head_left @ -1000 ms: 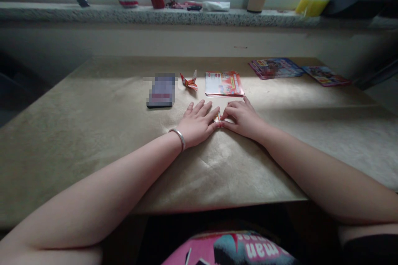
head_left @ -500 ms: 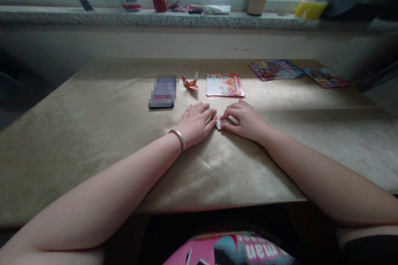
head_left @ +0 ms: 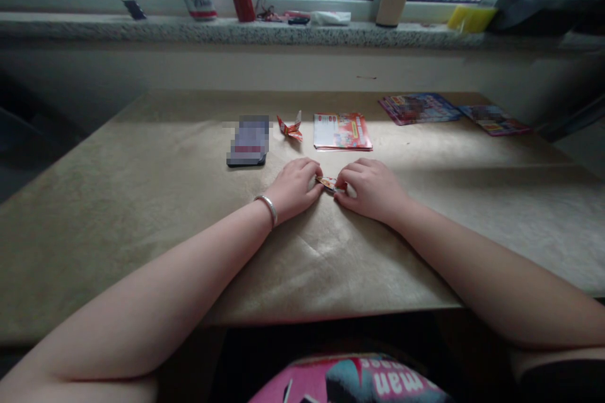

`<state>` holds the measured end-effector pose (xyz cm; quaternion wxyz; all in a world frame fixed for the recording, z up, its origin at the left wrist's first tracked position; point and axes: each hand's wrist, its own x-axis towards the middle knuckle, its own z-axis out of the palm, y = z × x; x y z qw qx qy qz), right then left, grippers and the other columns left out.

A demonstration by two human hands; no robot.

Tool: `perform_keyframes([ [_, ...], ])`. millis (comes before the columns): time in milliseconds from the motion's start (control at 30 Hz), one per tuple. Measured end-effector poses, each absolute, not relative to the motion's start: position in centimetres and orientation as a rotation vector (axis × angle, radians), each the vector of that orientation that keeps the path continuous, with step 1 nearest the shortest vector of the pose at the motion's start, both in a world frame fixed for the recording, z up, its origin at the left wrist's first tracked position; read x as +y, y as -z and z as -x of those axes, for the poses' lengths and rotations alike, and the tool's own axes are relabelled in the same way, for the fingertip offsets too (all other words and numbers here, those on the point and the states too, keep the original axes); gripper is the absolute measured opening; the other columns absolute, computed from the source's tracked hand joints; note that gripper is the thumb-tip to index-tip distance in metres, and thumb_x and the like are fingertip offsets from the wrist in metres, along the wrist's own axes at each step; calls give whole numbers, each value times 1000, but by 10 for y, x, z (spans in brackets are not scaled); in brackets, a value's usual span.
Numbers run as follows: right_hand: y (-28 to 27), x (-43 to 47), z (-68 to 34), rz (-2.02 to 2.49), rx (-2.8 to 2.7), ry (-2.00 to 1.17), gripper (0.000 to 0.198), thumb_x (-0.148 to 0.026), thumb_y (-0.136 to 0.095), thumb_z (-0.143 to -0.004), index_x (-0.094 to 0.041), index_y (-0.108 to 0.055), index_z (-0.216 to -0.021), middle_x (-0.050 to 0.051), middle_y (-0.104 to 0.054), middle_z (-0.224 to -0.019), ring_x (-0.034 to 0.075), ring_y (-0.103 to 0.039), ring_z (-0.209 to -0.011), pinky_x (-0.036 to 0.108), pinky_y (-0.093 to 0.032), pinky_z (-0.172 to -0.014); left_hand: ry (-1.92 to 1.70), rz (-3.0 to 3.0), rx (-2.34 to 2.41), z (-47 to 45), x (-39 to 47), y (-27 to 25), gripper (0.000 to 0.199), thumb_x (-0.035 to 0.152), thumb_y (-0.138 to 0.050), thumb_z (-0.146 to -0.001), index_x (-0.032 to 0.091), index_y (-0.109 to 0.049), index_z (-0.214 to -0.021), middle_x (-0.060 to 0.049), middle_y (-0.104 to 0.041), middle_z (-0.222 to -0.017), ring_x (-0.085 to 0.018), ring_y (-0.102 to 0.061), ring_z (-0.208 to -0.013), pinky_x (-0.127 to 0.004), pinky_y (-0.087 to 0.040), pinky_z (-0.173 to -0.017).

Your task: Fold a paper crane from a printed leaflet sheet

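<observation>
"Where's the small folded orange-and-white paper [head_left: 328, 183]?"
"Between my fingertips [head_left: 319, 171]: my left hand [head_left: 293, 184] pinches one end, my right hand [head_left: 371, 187] the other. Just beyond lies a red-and-white printed paper stack [head_left: 343, 131]."

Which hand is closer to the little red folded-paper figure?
Left. The left hand lies just this side of the red folded-paper figure; the right hand is farther off, toward the viewer and to the right.

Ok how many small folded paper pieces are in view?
2: one held piece between your left hand and right hand, partly covered; one pointed red piece beside the phone. Hands may hide others.
</observation>
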<state>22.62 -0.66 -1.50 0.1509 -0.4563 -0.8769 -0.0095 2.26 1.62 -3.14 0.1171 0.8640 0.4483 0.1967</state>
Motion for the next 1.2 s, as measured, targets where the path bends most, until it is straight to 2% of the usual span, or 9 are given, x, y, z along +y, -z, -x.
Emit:
perform_keyframes([
  [333, 21, -1, -228, 1268, -2445, -95, 7, -21, -59, -77, -20, -63, -82, 7, -68, -89, 23, -58, -89, 35, -46, -81, -687, -2505, 1170, -19, 22, 37, 7, 23, -58, -83, 19, -57, -89, -8, -64, -110, -24, -56, -111, -43, -43, -102],
  [433, 25, 2, -230, 1266, -2325, -207, 8, -20, -61, -73, -20, -62, -80, 6, -68, -87, 22, -59, -83, 35, -48, -77, -730, -2409, 1210, -19, 24, 39, 13, 24, -60, -81, 19, -57, -92, -8, -65, -107, -24, -58, -107, -43, -44, -99],
  [600, 28, 6, -230, 1230, -1939, -630, 9, -22, -64, -72, -20, -61, -80, 4, -69, -87, 16, -62, -76, 30, -49, -69, -931, -2002, 1163, -20, 28, 45, 31, 30, -64, -80, 17, -52, -106, -7, -69, -98, -22, -65, -97, -39, -51, -88],
  [800, 32, 6, -219, 1082, -1682, -925, 14, -27, -67, -73, -19, -61, -83, 3, -67, -84, 13, -59, -70, 29, -49, -66, -967, -1786, 955, -24, 23, 39, 34, 46, -66, -81, 16, -59, -96, -6, -69, -93, -20, -66, -90, -33, -52, -83],
  [900, 32, 6, -217, 1029, -1603, -978, 18, -28, -69, -73, -20, -59, -84, 2, -66, -86, 14, -61, -73, 29, -51, -69, -1036, -1596, 890, -25, 20, 36, 43, 54, -65, -80, 18, -53, -99, -4, -66, -89, -17, -66, -85, -31, -53, -77],
  [1033, 32, 7, -218, 1026, -1492, -1026, 25, -35, -73, -72, -22, -56, -84, 0, -65, -84, 14, -62, -75, 30, -52, -71, -1036, -1501, 867, -26, 17, 35, 53, 43, -79, -69, 20, -44, -101, 0, -65, -84, -14, -65, -76, -27, -53, -70],
  [1200, 33, 6, -215, 999, -1547, -1136, 31, -45, -75, -72, -22, -58, -85, 3, -68, -88, 17, -65, -80, 33, -53, -75, -1058, -1492, 824, -30, 16, 32, 55, 34, -81, -66, 21, -40, -101, -2, -68, -90, -15, -68, -80, -26, -53, -69],
])
